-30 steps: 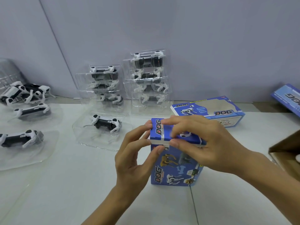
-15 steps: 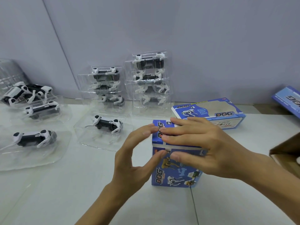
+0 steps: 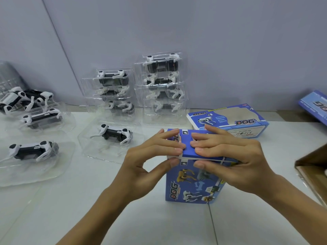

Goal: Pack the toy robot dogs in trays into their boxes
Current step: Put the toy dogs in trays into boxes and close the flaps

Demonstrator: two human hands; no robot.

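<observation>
So both hands are on the upright blue box (image 3: 192, 183) standing on the white counter (image 3: 88, 200): left hand (image 3: 152, 165) and right hand (image 3: 228, 160) press flat, straight fingers on the top flap, thumbs against the front just under its edge. Just behind lies a second blue box (image 3: 230, 121) on its side. Left of that, one toy dog in an open tray (image 3: 113, 137), then two stacks of trayed dogs (image 3: 138, 92) against the wall
</observation>
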